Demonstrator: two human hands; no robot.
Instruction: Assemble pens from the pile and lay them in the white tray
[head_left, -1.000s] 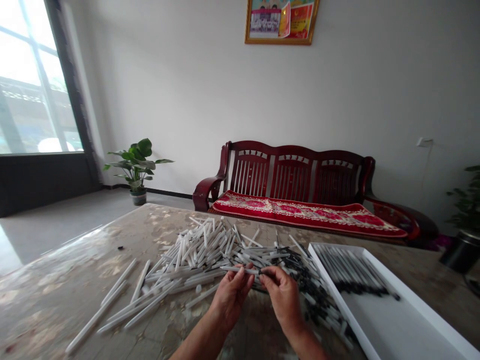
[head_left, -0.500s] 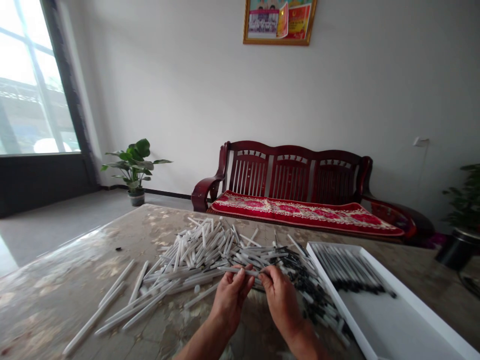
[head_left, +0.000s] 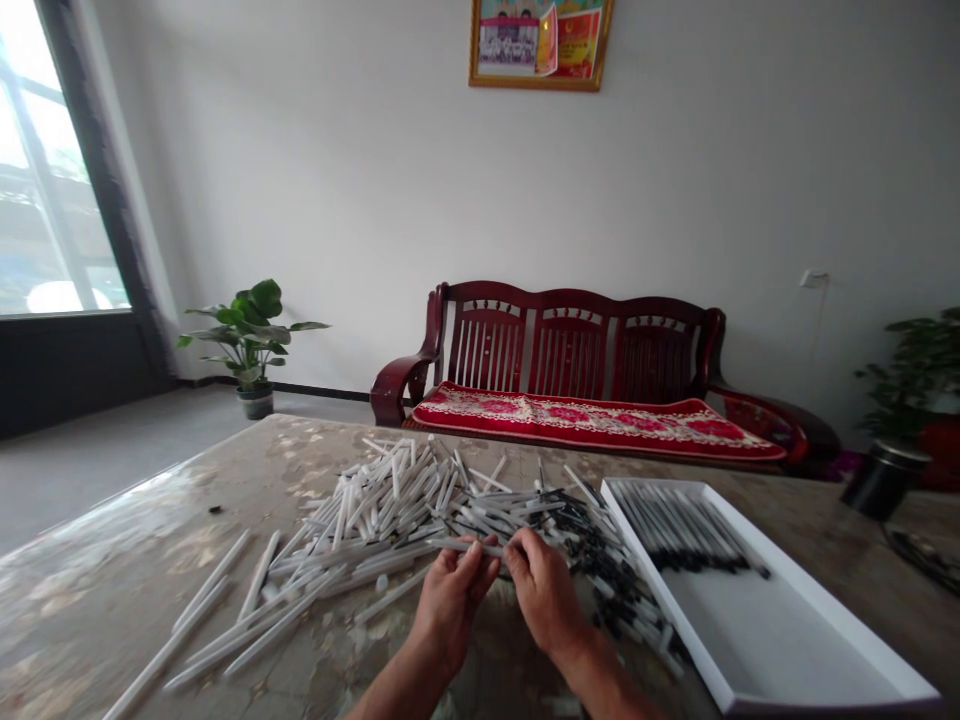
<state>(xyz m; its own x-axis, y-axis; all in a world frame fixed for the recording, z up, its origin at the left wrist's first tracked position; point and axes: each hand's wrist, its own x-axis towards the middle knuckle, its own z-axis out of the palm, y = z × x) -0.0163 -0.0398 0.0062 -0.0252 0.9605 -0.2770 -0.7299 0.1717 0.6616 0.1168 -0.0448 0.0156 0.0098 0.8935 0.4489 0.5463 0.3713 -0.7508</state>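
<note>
Between my hands, above the near edge of the pile, lies a slim whitish pen barrel (head_left: 471,547), held roughly level. My left hand (head_left: 455,592) pinches it along its middle with thumb and fingers. The fingers of my right hand (head_left: 546,585) are closed round its right end, so that end is hidden. Just beyond spreads a heap of white pen barrels (head_left: 390,490). Right of my right hand lie many black-ended pen parts (head_left: 600,560), loosely scattered.
An open white box (head_left: 795,640) stands at the right with a row of black-capped pens (head_left: 690,520) at its far end. Several loose barrels lie on the left of the patterned table (head_left: 135,560). Behind are a red wooden bench (head_left: 570,340) and potted plants (head_left: 255,330).
The view has swung slightly to the right, so everything sits further left. Both hands keep their hold on the pen barrel, with hardly any movement.
</note>
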